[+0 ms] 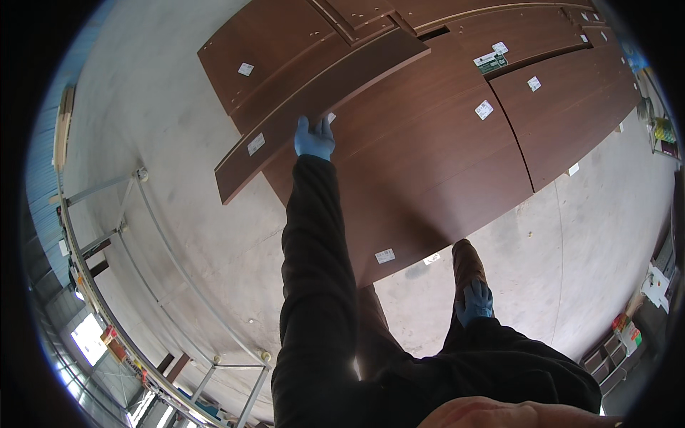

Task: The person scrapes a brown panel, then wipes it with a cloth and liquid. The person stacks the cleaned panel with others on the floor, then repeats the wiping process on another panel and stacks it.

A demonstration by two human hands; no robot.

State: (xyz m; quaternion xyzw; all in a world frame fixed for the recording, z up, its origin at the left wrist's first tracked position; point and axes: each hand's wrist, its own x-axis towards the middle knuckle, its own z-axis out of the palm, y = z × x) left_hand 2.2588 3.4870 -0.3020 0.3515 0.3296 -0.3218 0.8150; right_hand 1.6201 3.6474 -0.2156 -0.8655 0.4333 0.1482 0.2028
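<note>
A blue glove covers my left hand [314,140], which is stretched far forward and grips the near edge of a long, narrow brown board [296,110]. The board lies aslant over larger brown panels, and its left end juts past them. A white label [256,143] sits on the board near that end. My right hand [474,302], also gloved in blue, rests on my right leg near the knee, its fingers laid along the trouser and holding nothing. Beneath the board spreads a wide brown panel [421,164] with white labels.
More brown panels [564,93] lie at the far right, with a green-and-white packet [490,63] among them. A metal-framed rack [160,246] stands at the left on the pale floor [182,107]. Shelving with assorted goods [619,349] is at the lower right.
</note>
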